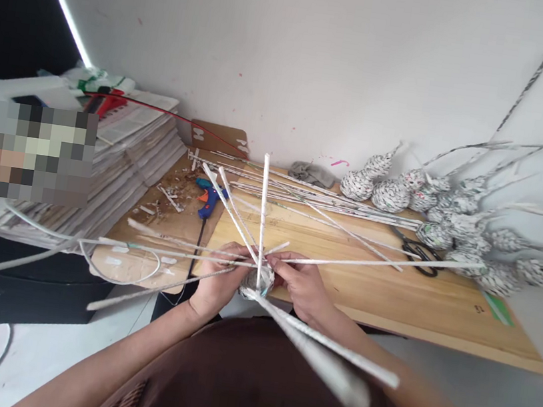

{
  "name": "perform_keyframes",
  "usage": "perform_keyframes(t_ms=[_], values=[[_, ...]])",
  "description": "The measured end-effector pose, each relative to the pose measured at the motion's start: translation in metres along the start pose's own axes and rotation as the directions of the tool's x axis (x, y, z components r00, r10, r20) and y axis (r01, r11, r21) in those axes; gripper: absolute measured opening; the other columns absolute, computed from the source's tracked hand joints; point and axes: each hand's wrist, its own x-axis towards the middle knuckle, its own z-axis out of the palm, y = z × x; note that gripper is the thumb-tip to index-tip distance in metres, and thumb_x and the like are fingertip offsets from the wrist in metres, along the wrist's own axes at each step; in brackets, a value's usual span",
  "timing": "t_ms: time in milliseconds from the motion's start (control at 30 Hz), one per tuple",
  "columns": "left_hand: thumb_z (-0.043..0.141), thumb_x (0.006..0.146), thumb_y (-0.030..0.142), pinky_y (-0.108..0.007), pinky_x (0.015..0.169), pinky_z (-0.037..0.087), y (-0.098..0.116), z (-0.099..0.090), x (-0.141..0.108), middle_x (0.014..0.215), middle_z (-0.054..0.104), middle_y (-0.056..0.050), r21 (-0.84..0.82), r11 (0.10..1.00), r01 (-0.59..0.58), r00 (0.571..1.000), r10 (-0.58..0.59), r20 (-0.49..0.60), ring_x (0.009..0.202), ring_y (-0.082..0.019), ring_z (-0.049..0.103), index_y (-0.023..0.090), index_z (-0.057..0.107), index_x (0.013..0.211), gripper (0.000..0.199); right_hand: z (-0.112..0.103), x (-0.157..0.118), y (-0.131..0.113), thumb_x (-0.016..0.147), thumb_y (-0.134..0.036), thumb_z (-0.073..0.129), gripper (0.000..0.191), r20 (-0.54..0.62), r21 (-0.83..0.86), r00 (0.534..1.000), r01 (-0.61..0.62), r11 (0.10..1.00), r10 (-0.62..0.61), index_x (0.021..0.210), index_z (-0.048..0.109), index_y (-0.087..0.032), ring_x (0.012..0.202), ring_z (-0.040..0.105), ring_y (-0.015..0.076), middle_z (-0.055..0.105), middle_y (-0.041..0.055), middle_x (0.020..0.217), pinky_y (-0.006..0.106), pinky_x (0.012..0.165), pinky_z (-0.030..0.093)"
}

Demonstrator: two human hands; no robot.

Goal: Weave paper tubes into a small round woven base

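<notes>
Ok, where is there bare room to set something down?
Near the front right of the wooden board, between the right hand, scissors and green patch. Paper rods and woven pieces crowd the back; the glue gun and scraps crowd the left.

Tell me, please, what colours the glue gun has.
The glue gun is blue with an orange trigger, as the head view shows.

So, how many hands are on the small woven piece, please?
2: the left hand is at the left side of the woven piece, the right hand at its right. Paper sticks cross in front, but no other hand shows there.
</notes>
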Motion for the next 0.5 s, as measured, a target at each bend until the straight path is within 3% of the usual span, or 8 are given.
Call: perform_keyframes(t_ms=[233, 500], values=[[0.069, 0.081, 0.021, -0.037, 0.08, 0.058, -0.003, -0.002, -0.002, 0.081, 0.076, -0.004, 0.133, 0.991, -0.034, 0.998, 0.028, 0.048, 0.081, -0.022, 0.071, 0.022, 0.077, 0.078, 0.009, -0.001, 0.002, 0.002, 0.068, -0.043, 0.08, 0.028, 0.089, -0.085, 0.99, 0.116, 0.99, -0.109, 0.07, 0.072, -0.017, 0.056, 0.057, 0.0141, 0.065, 0.0008, 0.06, 0.028, 0.056, 0.047], [0.065, 0.083, 0.022, -0.031, 0.078, 0.058, -0.012, 0.001, -0.006, 0.085, 0.076, -0.003, 0.048, 0.996, 0.072, 0.997, -0.074, 0.027, 0.078, -0.018, 0.071, 0.02, 0.076, 0.084, 0.011, -0.003, 0.005, 0.004, 0.071, -0.049, 0.077, 0.032, 0.099, -0.141, 0.986, 0.146, 0.979, -0.133, 0.072, 0.069, -0.018, 0.057, 0.057, 0.0142, 0.066, 0.0009, 0.064, 0.027, 0.056, 0.046]])
